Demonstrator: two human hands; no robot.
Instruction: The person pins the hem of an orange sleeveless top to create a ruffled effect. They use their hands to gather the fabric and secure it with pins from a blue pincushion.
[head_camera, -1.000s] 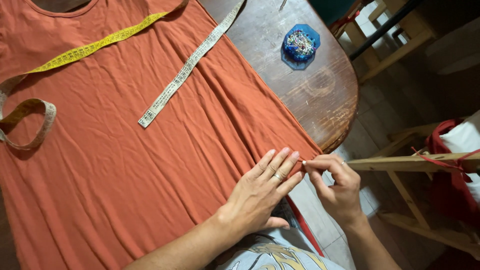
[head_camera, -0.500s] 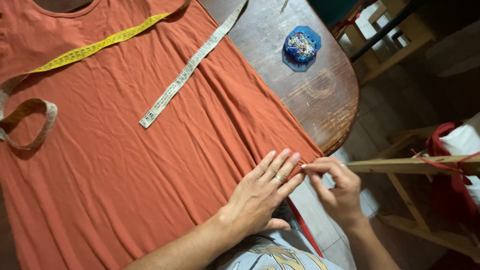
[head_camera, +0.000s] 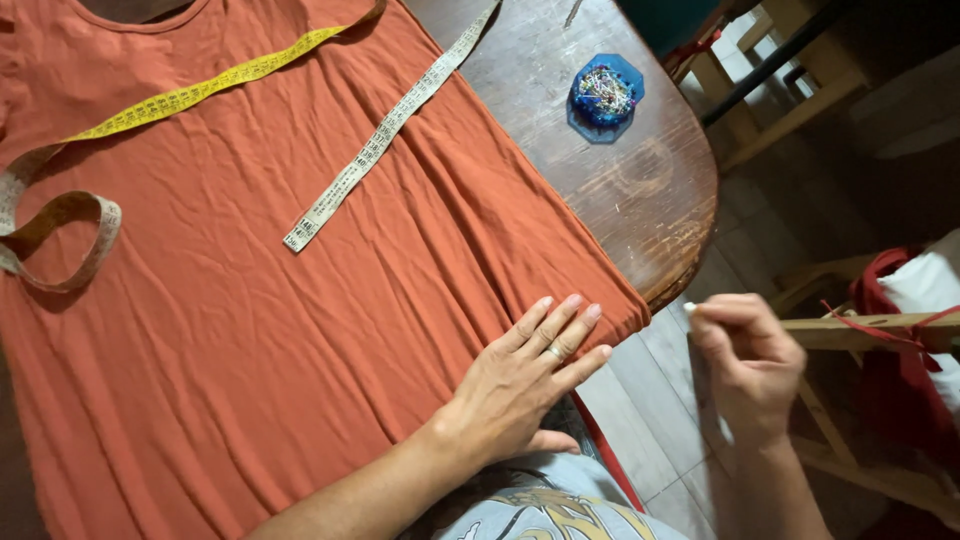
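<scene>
I see my left hand pressed flat, fingers spread, on the orange garment at the counter edge. My right hand hovers off the edge, fingertips pinching something tiny.

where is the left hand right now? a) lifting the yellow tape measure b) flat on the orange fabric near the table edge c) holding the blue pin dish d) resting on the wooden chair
b: the left hand lies palm down with fingers spread on the orange fabric, close to the table edge, far from the blue pin dish and the yellow tape measure.
</scene>
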